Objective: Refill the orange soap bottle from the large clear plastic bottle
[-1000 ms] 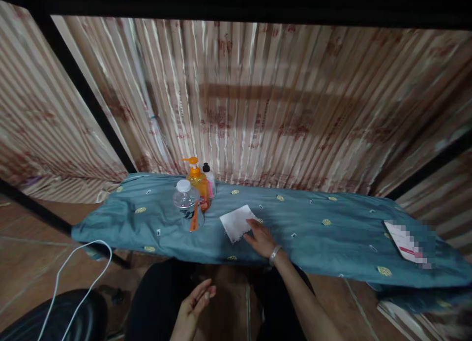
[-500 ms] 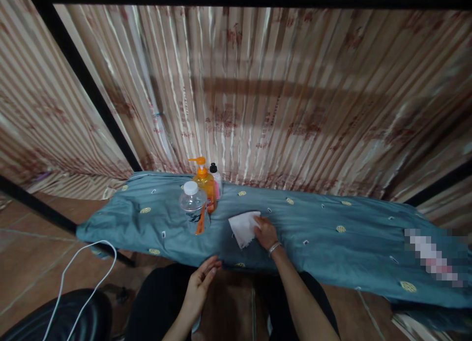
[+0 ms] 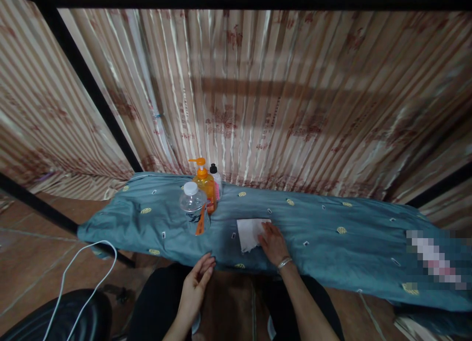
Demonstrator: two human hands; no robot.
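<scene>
A small white cloth [image 3: 250, 234] lies on the blue-green patterned sheet. My right hand [image 3: 273, 243] rests over the cloth's right edge, with the fingertips on it and a bracelet at the wrist. My left hand [image 3: 198, 277] is at the near edge of the sheet, its fingers apart and nothing in them. Left of the cloth stands a clear bottle with a white cap [image 3: 191, 203]. Just behind it are an orange pump bottle [image 3: 207, 186] and a small pink-labelled bottle with a black cap [image 3: 217, 182].
The sheet [image 3: 313, 232] covers a long narrow surface before a pleated curtain [image 3: 239, 109]. Black frame bars [image 3: 88, 85] rise at the left. A white cable [image 3: 62, 282] loops over a black round seat [image 3: 81, 316]. A blurred-out item lies at the far right.
My right hand and the cloth have moved slightly right and toward me, and the cloth lies squarer. My left hand has shifted a little left.
</scene>
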